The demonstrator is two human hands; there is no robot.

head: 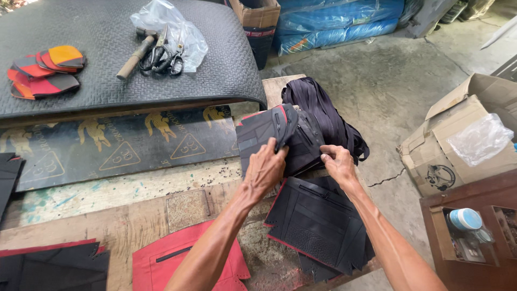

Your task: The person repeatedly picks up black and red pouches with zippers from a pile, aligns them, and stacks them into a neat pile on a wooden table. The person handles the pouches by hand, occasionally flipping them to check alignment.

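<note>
My left hand [266, 168] grips the edge of a black fabric panel with red trim [264, 132], lifted and folded over at the right side of the wooden table [134, 215]. My right hand [338, 161] pinches the right edge of the same bundle of black panels. Behind them lies a heap of black zipper tape [323, 110]. Below my hands a stack of flat black panels with zips and red edging [318, 223] rests on the table corner.
A red fabric piece [177, 261] and black pieces [54, 267] lie near me. A black foam mat [107, 54] holds a hammer [135, 54], scissors [161, 59], a plastic bag [172, 24] and orange-red pieces [46, 70]. Cardboard boxes [463, 140] and a brown cabinet [474, 231] stand right.
</note>
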